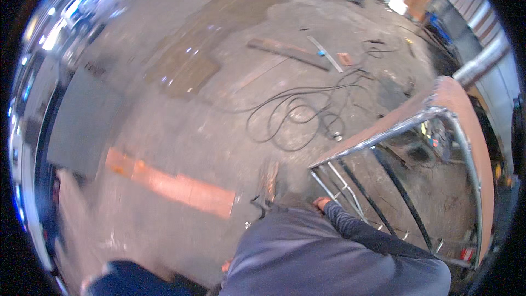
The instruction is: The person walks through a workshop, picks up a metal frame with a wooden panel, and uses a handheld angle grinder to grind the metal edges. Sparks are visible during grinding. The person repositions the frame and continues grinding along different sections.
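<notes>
My right hand (322,203) is at the end of a dark striped sleeve, beside the lower left corner of a welded metal frame (378,141). It is small and blurred, so I cannot tell whether it grips a bar or only hangs beside it. The frame leans at the right, with a brown outer face, bare metal edges and dark inner bars. Along the left edge of the grey shirt shows a sliver of skin (226,266), perhaps my left hand; its fingers are hidden.
An orange-brown flat strip (175,186) lies on the concrete at left. Ahead, a dark cable (290,126) coils on the floor, with a long flat bar (287,53) beyond it. A grey sheet (82,120) is farther left. A dark blue shape (134,279) enters lower left.
</notes>
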Motion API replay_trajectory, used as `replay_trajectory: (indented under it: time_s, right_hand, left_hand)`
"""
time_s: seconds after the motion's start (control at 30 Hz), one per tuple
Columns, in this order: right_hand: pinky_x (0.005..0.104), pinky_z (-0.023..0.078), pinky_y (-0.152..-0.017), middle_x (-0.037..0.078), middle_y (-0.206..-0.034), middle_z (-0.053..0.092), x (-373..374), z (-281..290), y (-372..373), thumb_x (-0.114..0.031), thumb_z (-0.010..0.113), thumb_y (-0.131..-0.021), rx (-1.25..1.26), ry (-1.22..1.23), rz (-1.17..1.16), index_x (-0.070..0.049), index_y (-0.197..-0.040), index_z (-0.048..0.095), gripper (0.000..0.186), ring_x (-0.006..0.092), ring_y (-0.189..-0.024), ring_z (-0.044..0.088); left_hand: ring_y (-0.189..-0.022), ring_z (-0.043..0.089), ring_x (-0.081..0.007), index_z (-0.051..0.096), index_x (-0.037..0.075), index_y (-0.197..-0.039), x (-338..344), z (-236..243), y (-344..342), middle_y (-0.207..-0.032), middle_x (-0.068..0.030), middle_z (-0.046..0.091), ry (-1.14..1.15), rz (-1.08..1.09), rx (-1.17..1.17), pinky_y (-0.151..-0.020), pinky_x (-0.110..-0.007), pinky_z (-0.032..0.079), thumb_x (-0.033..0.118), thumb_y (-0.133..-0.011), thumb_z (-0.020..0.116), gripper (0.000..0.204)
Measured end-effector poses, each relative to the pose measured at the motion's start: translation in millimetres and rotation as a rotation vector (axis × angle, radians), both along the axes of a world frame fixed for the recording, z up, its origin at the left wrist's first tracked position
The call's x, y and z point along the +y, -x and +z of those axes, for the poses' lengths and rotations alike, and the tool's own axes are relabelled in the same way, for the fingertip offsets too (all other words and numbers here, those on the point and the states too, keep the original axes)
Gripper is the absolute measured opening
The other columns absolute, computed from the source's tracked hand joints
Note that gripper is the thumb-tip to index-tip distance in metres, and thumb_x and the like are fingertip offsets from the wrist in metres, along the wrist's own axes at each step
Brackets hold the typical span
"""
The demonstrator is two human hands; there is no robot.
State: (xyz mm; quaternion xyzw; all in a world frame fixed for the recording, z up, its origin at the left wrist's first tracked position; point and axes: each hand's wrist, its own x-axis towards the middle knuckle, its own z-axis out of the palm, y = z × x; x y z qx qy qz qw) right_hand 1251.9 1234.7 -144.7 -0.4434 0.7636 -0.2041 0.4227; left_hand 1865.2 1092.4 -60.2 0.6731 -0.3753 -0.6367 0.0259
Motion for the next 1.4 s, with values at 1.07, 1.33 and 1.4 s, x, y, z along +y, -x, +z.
replay_trajectory:
  time_s: [1.07, 1.33, 1.4]
  right_hand:
    - [0.0409, 0.054, -0.077, 0.008, -0.097, 0.07, -223.1, 70.5, -98.7, -0.028, 0.056, -0.099, -0.6, -0.505, -1.067, -0.016, -0.123, 0.067, 0.029, 0.0246, -0.087, 0.065]
    - [0.0338, 0.052, -0.05, 0.003, -0.077, 0.065, -293.2, 122.3, -105.1, -0.021, 0.059, -0.099, -0.768, -0.179, -1.649, -0.012, -0.101, 0.067, 0.012, 0.0151, -0.06, 0.062]
    - [0.0385, 0.054, -0.052, 0.006, -0.078, 0.068, -300.2, 134.9, -117.0, -0.019, 0.058, -0.096, -0.746, -0.115, -1.724, -0.01, -0.099, 0.07, 0.016, 0.0181, -0.059, 0.063]
  left_hand:
    - [-0.068, 0.067, -0.0293, 0.062, 0.012, -0.109, -730.4, 5.3, 281.0, -0.094, -0.0137, 0.067, -0.182, -0.146, 0.122, -0.054, -0.041, 0.055, 0.026, -0.102, 0.046, 0.022]
    - [-0.061, 0.066, -0.0268, 0.059, 0.006, -0.104, -778.0, -21.9, 321.2, -0.085, -0.0146, 0.066, -0.052, -0.71, 0.06, -0.048, -0.042, 0.055, 0.022, -0.098, 0.056, 0.018]
    - [-0.061, 0.066, -0.0267, 0.059, 0.004, -0.105, -764.0, -39.9, 340.2, -0.085, -0.0153, 0.066, -0.249, -0.6, 0.125, -0.045, -0.042, 0.055, 0.022, -0.097, 0.056, 0.02]
